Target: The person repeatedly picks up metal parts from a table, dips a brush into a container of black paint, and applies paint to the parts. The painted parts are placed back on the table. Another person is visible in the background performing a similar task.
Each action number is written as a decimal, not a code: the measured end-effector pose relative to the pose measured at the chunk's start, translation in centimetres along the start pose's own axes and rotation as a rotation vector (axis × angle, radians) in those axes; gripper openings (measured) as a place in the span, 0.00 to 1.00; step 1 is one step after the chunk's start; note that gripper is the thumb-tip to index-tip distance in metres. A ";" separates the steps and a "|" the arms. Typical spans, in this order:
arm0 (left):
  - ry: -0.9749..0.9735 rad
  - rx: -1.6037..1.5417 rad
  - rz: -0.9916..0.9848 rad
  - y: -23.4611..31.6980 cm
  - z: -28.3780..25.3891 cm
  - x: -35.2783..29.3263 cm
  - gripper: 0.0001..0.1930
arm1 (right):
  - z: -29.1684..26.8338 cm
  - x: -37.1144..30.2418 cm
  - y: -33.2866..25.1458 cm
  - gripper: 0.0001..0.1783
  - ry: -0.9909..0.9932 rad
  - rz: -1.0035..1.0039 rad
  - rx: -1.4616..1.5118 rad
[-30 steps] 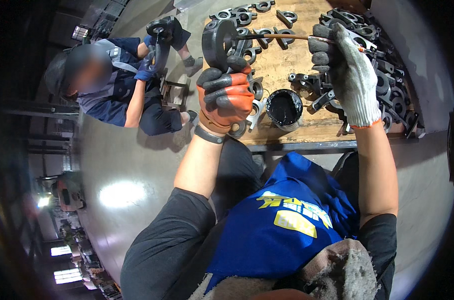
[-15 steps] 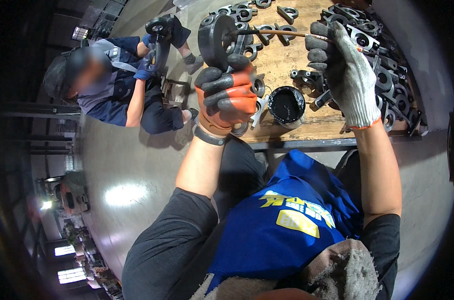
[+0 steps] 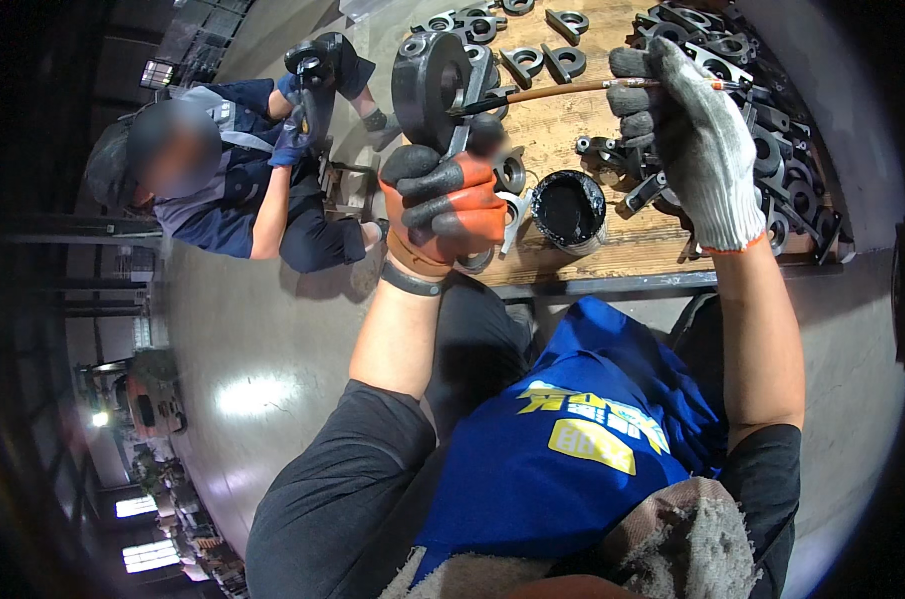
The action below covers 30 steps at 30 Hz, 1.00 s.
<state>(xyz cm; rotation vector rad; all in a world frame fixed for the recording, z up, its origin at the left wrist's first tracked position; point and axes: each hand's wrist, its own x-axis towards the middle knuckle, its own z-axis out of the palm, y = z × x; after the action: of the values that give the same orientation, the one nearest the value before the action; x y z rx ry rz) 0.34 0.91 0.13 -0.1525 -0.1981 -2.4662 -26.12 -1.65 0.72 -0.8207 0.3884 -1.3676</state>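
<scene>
Reaching forward, the left hand (image 3: 445, 205) clasps a dark ring (image 3: 411, 90) while the right hand (image 3: 690, 145), fingers curled, holds a brush (image 3: 564, 90).

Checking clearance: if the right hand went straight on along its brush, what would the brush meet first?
Likely the dark ring held in the left hand; the brush tip overlaps the ring in view, though unclear depth leaves contact uncertain.
</scene>
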 end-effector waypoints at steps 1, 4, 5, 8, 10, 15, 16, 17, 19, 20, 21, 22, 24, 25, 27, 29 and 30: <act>0.020 0.014 0.014 0.0 0.0 -0.2 0.30 | 2.1 -0.8 -1.0 0.18 -0.029 -0.040 0.018; 0.043 0.027 0.016 -0.3 -0.1 -0.2 0.32 | 1.6 -1.5 -0.5 0.18 0.003 -0.158 -0.002; 0.037 0.019 0.009 -0.4 0.0 -0.1 0.33 | 2.0 -1.6 -0.7 0.18 0.046 -0.177 0.034; 0.034 0.030 -0.006 -0.3 0.0 0.0 0.34 | 1.1 -1.1 0.3 0.18 0.050 -0.286 0.007; 0.023 0.037 -0.020 -0.2 0.0 0.2 0.34 | 0.5 -1.0 0.1 0.18 -0.025 -0.279 -0.006; 0.020 0.037 -0.040 -0.1 0.0 0.4 0.32 | 0.3 -1.0 0.4 0.18 0.094 -0.193 -0.059; 0.034 0.037 -0.029 -0.2 0.0 0.4 0.32 | -0.3 -0.7 0.7 0.18 0.061 -0.230 -0.065; 0.048 0.039 -0.018 -0.3 0.0 0.4 0.32 | -0.8 -0.4 0.9 0.18 0.028 -0.267 -0.069; 0.058 0.036 0.001 -0.3 0.0 0.3 0.31 | -0.6 -0.7 0.8 0.18 0.103 -0.221 -0.052; 0.058 0.032 0.014 -0.3 -0.1 0.1 0.31 | 0.3 -1.0 0.0 0.19 0.020 -0.202 -0.024; 0.055 0.027 0.025 -0.2 -0.2 -0.1 0.31 | 1.3 -1.3 -0.8 0.19 -0.062 -0.180 0.002; 0.045 0.022 0.025 -0.3 -0.2 -0.1 0.31 | 2.3 -1.7 -1.6 0.20 -0.142 -0.157 0.027; 0.023 0.008 0.018 -0.3 -0.1 0.1 0.30 | 2.6 -1.9 -1.4 0.22 -0.090 -0.195 -0.027; 0.016 0.009 0.011 -0.3 -0.1 0.1 0.30 | 2.5 -1.8 -1.2 0.22 -0.029 -0.189 -0.066; 0.003 0.011 0.000 0.0 -0.4 0.1 0.30 | 1.7 -1.3 -0.5 0.23 0.123 -0.147 -0.152; 0.018 0.015 0.012 -0.2 -0.2 0.1 0.30 | 0.8 -1.1 -0.5 0.23 0.120 -0.094 -0.216; 0.025 0.017 0.019 -0.2 -0.1 0.1 0.30 | 0.8 -0.9 -0.6 0.23 0.117 -0.067 -0.247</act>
<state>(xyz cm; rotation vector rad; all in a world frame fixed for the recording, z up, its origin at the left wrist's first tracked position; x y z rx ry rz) 0.09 1.02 0.01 -0.1161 -0.2058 -2.4457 -26.22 -0.59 1.49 -0.9659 0.6353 -1.4517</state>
